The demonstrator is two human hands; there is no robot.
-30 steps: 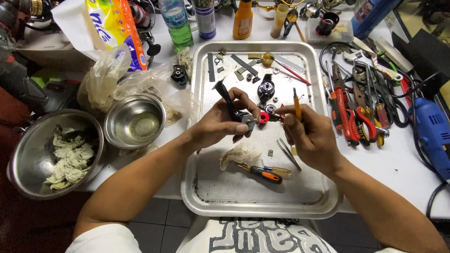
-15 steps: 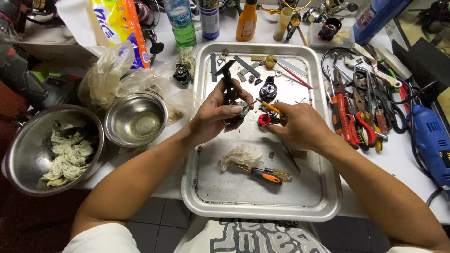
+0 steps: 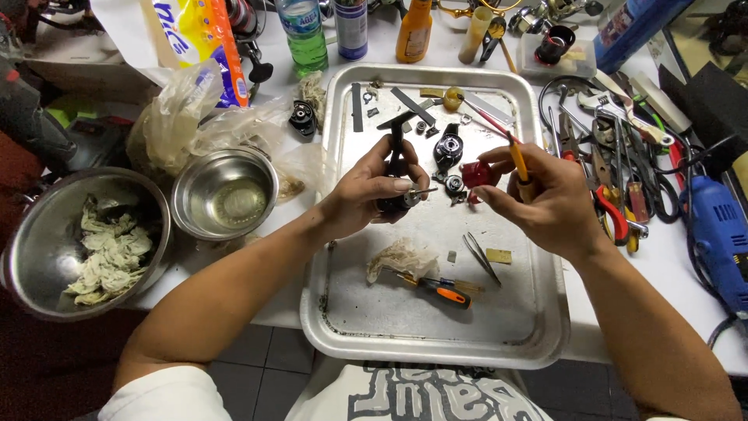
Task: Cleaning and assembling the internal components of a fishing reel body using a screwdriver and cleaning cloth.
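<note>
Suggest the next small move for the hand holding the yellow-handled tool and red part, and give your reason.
Probably bring the right hand leftward so the small red part meets the thin metal shaft sticking out of the black mechanism in the left hand; the two sit apart, roughly level, over the metal tray.

The left hand (image 3: 372,191) hides most of the black reel body (image 3: 396,168).

tray (image 3: 538,312) front bare, small parts (image 3: 448,148) crowd back, tools (image 3: 615,156) right

White table (image 3: 686,312) bears metal tray (image 3: 436,343), bowls, tools.
</note>
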